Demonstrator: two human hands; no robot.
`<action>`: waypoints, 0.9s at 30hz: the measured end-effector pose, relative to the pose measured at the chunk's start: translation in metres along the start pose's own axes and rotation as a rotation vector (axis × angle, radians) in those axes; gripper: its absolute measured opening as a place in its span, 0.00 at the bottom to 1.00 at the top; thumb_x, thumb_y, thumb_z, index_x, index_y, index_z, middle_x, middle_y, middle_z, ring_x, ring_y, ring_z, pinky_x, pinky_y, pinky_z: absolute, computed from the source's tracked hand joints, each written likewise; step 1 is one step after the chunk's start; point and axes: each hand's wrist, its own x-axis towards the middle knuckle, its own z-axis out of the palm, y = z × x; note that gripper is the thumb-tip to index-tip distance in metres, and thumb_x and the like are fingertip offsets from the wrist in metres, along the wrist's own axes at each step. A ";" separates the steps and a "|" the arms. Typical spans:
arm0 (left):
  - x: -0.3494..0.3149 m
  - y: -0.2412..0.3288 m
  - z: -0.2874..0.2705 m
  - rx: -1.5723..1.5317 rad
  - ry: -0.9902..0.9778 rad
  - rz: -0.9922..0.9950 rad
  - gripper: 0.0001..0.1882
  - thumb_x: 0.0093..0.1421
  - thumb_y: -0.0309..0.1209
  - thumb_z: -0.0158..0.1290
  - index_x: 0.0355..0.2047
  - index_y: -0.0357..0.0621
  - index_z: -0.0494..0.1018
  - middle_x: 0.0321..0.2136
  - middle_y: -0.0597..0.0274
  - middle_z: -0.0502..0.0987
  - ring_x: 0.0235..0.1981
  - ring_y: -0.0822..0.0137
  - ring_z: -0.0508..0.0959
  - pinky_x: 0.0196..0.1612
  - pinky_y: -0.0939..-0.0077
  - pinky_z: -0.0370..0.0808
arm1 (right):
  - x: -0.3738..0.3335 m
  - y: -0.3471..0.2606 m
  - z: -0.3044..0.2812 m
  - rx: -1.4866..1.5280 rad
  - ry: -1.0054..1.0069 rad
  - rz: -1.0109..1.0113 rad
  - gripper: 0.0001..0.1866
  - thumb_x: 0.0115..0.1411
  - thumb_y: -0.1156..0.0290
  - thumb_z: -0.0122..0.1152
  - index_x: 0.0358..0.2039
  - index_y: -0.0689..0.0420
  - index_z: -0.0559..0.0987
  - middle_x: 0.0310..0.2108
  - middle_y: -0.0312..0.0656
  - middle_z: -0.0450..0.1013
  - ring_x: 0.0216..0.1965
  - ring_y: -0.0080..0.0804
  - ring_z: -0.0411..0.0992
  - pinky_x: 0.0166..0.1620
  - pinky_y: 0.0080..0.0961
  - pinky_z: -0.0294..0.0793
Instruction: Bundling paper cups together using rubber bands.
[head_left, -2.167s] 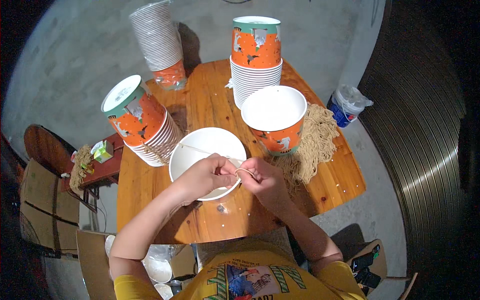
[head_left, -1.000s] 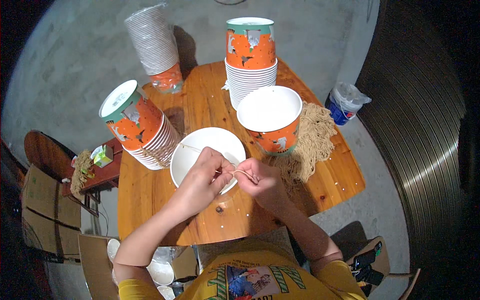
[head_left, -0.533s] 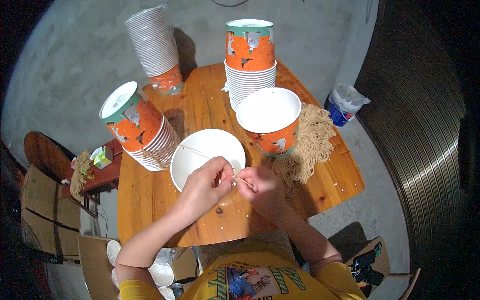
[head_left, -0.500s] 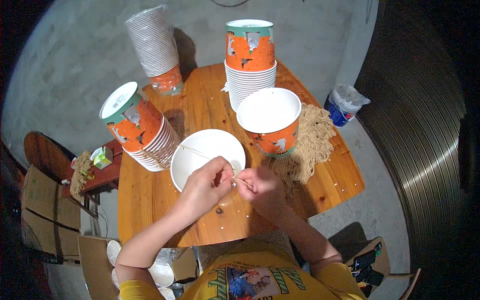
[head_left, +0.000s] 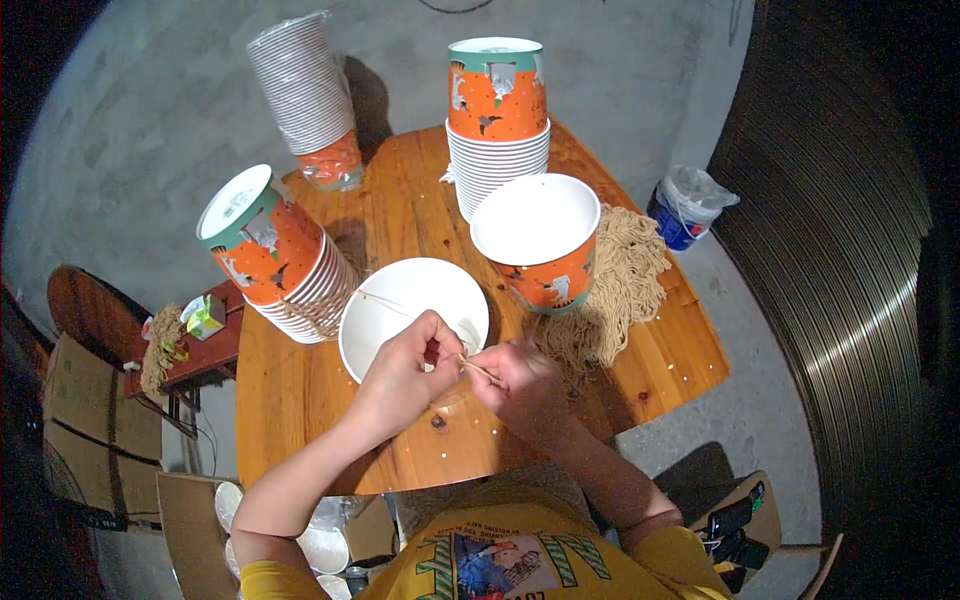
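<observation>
A thin tan cord [head_left: 481, 371] runs between my two hands, pinched at the fingertips. My left hand [head_left: 398, 378] has thumb and forefinger pressed together on it. Close against those fingertips, my right hand [head_left: 527, 388] grips the same cord, with a short piece lying across its fingers. Both hands are over the near rim of a white round paper tub [head_left: 358, 335], whose lower part they hide. A strand stretches across that tub's opening to its far left rim. Just beyond my right hand stands an orange paper tub [head_left: 548, 284] with a white inside.
Tan cord lies heaped [head_left: 632, 275] on the right of the wooden table [head_left: 400, 220]. Upside-down stacks of orange tubs stand at the left [head_left: 270, 245] and back [head_left: 497, 110]. A plastic-wrapped stack [head_left: 305, 95] leans behind. A bucket [head_left: 684, 215] stands on the floor.
The fingers of my right hand have shifted slightly left and toward me along the cord. My left hand keeps its pinch, nearly in place. The tubs have not moved.
</observation>
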 end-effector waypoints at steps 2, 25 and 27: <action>0.000 0.002 0.000 0.007 -0.002 0.002 0.06 0.53 0.22 0.52 0.29 0.40 0.65 0.22 0.67 0.69 0.26 0.76 0.69 0.33 0.81 0.68 | 0.002 -0.003 -0.002 0.024 0.016 0.009 0.09 0.47 0.77 0.63 0.28 0.58 0.72 0.19 0.39 0.70 0.19 0.31 0.70 0.23 0.27 0.69; 0.007 0.000 0.006 -0.104 -0.052 0.089 0.18 0.56 0.20 0.51 0.47 0.40 0.61 0.26 0.66 0.71 0.28 0.76 0.70 0.36 0.80 0.70 | 0.004 -0.007 -0.003 0.902 -0.017 0.463 0.10 0.55 0.82 0.52 0.38 0.60 0.67 0.21 0.29 0.65 0.23 0.12 0.62 0.25 0.12 0.59; 0.008 0.001 0.006 -0.104 -0.047 0.080 0.18 0.57 0.20 0.51 0.47 0.40 0.61 0.26 0.66 0.71 0.28 0.75 0.70 0.37 0.80 0.70 | -0.002 -0.004 0.005 0.751 -0.010 0.560 0.09 0.55 0.83 0.54 0.36 0.59 0.69 0.22 0.28 0.65 0.24 0.11 0.62 0.26 0.11 0.60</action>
